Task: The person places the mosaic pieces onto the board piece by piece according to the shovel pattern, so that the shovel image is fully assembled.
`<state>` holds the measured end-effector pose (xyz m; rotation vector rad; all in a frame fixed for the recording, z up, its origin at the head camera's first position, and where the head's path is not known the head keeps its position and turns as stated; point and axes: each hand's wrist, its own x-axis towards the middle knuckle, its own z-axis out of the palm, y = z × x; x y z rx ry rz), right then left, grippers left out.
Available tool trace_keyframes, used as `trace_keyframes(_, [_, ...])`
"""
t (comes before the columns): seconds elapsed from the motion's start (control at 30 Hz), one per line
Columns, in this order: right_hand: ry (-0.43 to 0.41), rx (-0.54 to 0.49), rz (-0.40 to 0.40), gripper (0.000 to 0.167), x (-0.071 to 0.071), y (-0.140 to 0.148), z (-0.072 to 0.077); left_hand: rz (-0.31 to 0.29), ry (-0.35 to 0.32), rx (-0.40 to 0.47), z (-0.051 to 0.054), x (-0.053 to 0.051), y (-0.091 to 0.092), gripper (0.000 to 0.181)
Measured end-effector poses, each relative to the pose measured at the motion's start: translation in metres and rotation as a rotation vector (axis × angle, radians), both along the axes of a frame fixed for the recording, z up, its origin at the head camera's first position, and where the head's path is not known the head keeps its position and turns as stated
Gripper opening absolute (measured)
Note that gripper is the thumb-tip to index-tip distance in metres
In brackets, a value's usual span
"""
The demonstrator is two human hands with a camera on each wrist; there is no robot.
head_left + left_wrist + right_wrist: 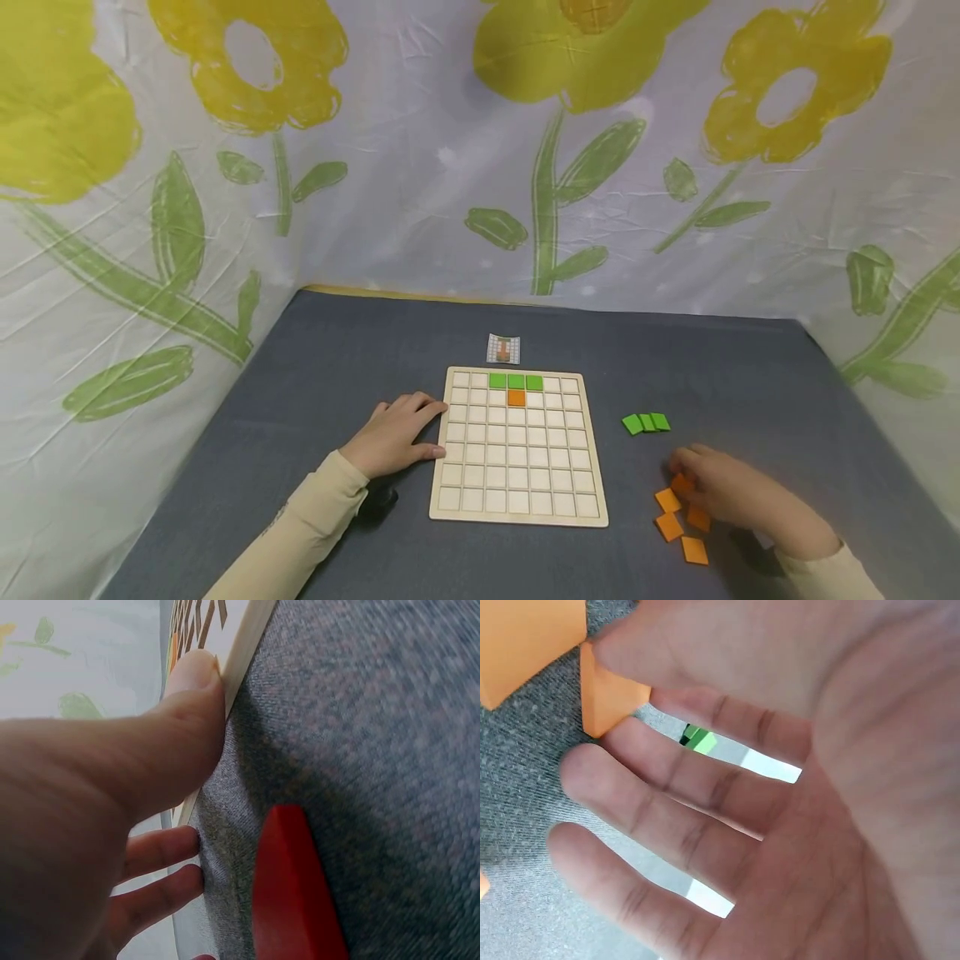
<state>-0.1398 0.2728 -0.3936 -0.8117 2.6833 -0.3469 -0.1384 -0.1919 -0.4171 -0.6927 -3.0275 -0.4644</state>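
A pale wooden grid board lies on the dark cloth. Three green square tiles sit side by side in its far row, and one orange tile is below the middle one. My left hand rests at the board's left edge, thumb and fingertips touching the rim, fingers fairly straight. To the board's right, my right hand pinches an orange square tile between thumb and fingers. Several loose orange tiles lie around and partly beneath that hand.
Overlapping green tiles lie right of the board, beyond the orange ones. A small printed pattern card lies behind the board. A pointed red object shows near my left hand. Flower-printed fabric walls the table's back and sides.
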Motion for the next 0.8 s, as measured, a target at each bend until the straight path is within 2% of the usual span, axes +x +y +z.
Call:
trace_keyframes(0.3, [-0.011, -0.003, -0.031, 0.019, 0.003, -0.001, 0.000, -0.006, 0.016, 0.001, 0.000, 0.001, 0.000, 0.062])
trace_keyframes(0.57, [0.017, 0.012, -0.014, 0.019, 0.002, -0.002, -0.003, -0.012, 0.008, -0.002, 0.002, 0.001, 0.001, 0.061])
trace_keyframes(0.63, [0.039, 0.019, -0.021, 0.020, 0.001, -0.004, -0.002, -0.014, 0.011, -0.002, 0.003, 0.001, 0.001, 0.061])
trace_keyframes(0.8, [0.162, 0.007, -0.003, 0.023, -0.003, -0.012, 0.004, -0.011, 0.011, -0.009, 0.002, 0.001, 0.001, 0.061])
